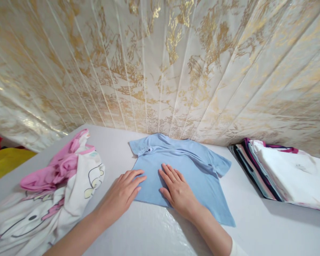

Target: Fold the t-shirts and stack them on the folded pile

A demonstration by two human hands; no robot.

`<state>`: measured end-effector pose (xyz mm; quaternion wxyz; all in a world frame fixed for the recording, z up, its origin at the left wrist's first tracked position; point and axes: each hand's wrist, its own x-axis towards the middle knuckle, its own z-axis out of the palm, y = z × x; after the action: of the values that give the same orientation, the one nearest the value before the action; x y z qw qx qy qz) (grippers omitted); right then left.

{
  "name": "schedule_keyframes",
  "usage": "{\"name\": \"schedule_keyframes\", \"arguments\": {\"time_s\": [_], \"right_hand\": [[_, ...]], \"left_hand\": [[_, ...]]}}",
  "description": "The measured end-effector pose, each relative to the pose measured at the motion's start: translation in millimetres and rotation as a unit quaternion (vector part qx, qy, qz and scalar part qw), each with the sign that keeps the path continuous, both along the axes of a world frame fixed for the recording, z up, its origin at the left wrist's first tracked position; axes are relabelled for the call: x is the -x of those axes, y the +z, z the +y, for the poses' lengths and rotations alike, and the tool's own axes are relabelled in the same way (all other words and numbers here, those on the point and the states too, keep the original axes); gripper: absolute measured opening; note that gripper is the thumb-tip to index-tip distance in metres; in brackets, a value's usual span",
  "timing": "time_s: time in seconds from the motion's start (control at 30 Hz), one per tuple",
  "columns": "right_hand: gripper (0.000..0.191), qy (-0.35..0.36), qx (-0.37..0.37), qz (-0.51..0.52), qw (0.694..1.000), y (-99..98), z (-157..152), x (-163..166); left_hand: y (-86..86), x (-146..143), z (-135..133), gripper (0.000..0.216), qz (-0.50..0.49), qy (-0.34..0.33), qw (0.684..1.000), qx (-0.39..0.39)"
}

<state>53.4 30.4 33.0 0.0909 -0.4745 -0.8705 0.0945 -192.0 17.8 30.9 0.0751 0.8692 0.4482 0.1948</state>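
Blue T-shirt is lying spread out in the middle of the white surface, collar toward the gold-patterned curtain and hem toward the person, so I figure it's turned that way to put the hem within easy reach. Right hand is palm down on the lower part of the shirt, fingers straight and fairly close together, thumb out a bit, gripping nothing. Left hand is palm down too, fingers loosely spread, tips over the shirt's left edge; can't tell how hard they're pressing. Flat hands like that probably keep the cloth from sliding without adding creases, and there are already wrinkles across the chest. Folded stack sits off to the right, white piece on top, probably squared up like that to stay neat. Rumpled pink-and-white clothes are heaped on the left, well apart from the stack, which I'd guess stops them getting mixed up.
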Motion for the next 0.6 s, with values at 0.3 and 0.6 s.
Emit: {"name": "schedule_keyframes", "arguments": {"time_s": [0.3,0.6], "right_hand": [[0.06,-0.01,-0.012,-0.021,1.0,-1.1,0,0],[0.059,-0.004,-0.011,-0.021,1.0,-4.1,0,-2]], "left_hand": [[13.4,-15,-25,0.031,-0.021,-0.039,0.999,0.026],[7.1,6,-31,0.019,-0.017,-0.003,0.999,0.026]]}}
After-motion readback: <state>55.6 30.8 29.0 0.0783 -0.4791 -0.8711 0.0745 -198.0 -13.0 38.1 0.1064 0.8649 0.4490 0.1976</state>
